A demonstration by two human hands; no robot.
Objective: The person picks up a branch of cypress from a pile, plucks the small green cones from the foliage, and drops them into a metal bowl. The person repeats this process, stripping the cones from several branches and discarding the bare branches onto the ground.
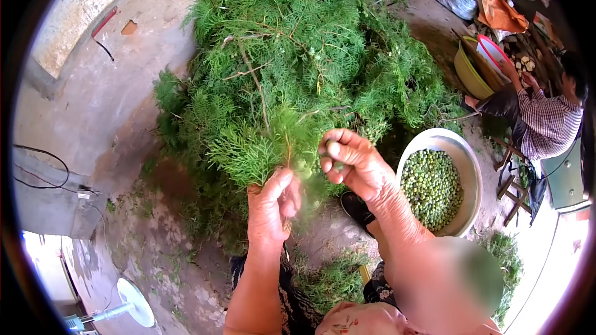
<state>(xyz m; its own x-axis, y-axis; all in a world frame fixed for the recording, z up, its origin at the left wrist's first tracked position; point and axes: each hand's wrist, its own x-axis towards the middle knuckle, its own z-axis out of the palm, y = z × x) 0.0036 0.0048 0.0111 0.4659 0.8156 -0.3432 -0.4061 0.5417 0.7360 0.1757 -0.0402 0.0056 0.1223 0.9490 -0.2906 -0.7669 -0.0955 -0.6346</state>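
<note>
My left hand (271, 201) is closed around the stem of a leafy conifer sprig (251, 156), which fans out above the fingers. Just right of it, my right hand (354, 160) is closed with thumb and fingertips pinching small green cones (336, 166), partly hidden by the fingers. A large heap of cut conifer branches (298, 43) lies on the ground beyond both hands. Below and right of my right hand stands a metal basin (470, 167), holding many round green cones (431, 189).
At the right, a person in a checked shirt (555, 121) sits near a yellow basin (470, 71). Loose greenery (332, 282) lies by my feet. A wooden stool (514, 201) stands at right, a white fan (135, 303) at lower left. A wall (93, 9) borders the left.
</note>
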